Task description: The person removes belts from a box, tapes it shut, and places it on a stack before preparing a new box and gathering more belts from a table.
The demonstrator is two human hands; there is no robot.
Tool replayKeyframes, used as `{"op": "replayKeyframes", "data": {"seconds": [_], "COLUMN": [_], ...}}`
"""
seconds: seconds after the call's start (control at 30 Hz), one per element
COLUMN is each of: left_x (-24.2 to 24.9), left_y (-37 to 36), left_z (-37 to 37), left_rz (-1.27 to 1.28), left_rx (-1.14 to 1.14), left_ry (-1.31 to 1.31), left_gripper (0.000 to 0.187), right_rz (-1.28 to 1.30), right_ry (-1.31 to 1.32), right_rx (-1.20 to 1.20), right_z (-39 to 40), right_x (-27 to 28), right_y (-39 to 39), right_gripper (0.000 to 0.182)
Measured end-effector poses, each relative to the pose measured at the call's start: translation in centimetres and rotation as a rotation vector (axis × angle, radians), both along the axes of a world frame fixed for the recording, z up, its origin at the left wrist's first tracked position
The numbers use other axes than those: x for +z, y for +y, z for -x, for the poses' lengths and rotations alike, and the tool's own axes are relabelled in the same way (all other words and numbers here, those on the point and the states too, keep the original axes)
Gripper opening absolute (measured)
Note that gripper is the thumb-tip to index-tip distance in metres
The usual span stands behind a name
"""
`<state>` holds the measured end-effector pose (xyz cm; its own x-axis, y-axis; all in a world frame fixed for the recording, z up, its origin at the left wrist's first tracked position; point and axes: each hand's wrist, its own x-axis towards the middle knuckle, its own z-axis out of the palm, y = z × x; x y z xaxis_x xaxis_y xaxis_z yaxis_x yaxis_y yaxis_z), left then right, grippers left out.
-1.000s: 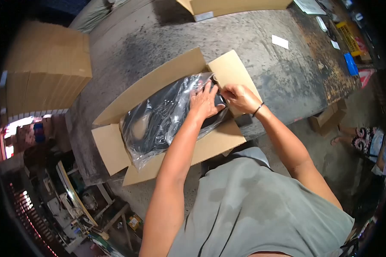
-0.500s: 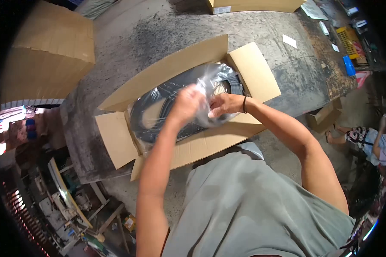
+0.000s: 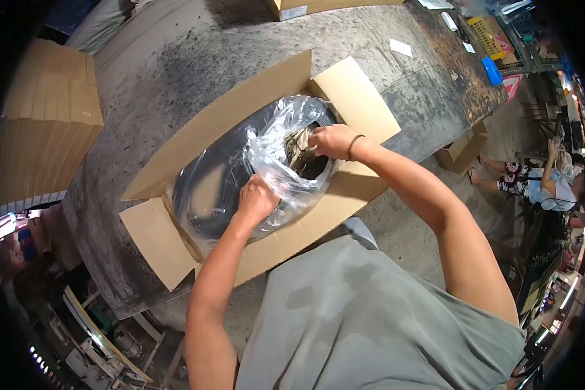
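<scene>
now the bag (image 3: 273,153) gapes open where both hands pinched it shut before; left hand (image 3: 257,198) grips plastic, right hand (image 3: 328,140) holds its mouth, in the box (image 3: 240,114) mid-surface.

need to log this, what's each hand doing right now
Left hand: closed, gripping the clear plastic bag.
Right hand: fingers curled at the bag's open mouth; what it holds cannot be told.

Both hands (left (image 3: 257,198), right (image 3: 329,141)) clenched, forearms reaching forward.
</scene>
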<state>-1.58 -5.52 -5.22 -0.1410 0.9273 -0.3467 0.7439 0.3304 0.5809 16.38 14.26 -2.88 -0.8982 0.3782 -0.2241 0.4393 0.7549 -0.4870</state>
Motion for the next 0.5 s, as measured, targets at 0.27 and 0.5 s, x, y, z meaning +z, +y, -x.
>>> {"op": "replayKeyframes", "data": {"seconds": [0.27,0.5], "left_x": [9.4,10.7], "left_y": [3.2,2.8], "left_z": [-4.1,-6.3], "left_rz": [-0.046,-0.346], "left_rx": [0.011,-0.056], "left_ry": [-0.523,-0.371], "left_gripper": [0.068,0.012], "right_rz": [-0.119,1.745], "right_ry": [-0.256,0.121], "right_rx": [0.145,-0.344], "right_z": [2.5,-2.9], "right_x": [-0.5,6.0], "right_y": [0.3,-3.0], "right_gripper": [0.014,0.085]}}
